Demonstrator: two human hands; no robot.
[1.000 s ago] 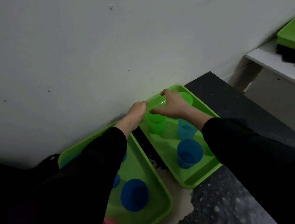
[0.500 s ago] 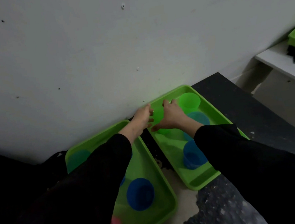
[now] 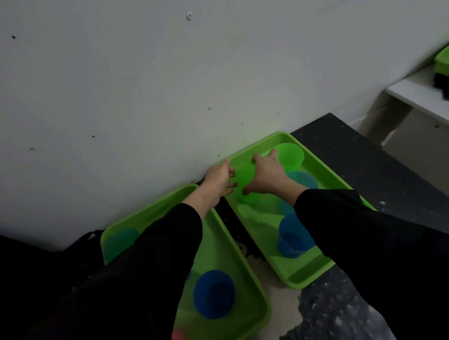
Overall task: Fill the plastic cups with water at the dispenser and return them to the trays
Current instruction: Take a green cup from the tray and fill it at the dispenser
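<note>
The green cup [image 3: 245, 177] sits at the wall end of the right tray [image 3: 309, 281]; the right hand [image 3: 267, 177] curls round it, the left hand [image 3: 219, 181] presses straight fingers to its side; squeezing soft plastic could slop any water, or bump the neighbouring cup [image 3: 290, 154] just beside it

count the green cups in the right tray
2. One green cup is between the left hand and right hand, back left of the right tray; the other green cup stands in its back corner. Sleeves may hide more.
</note>
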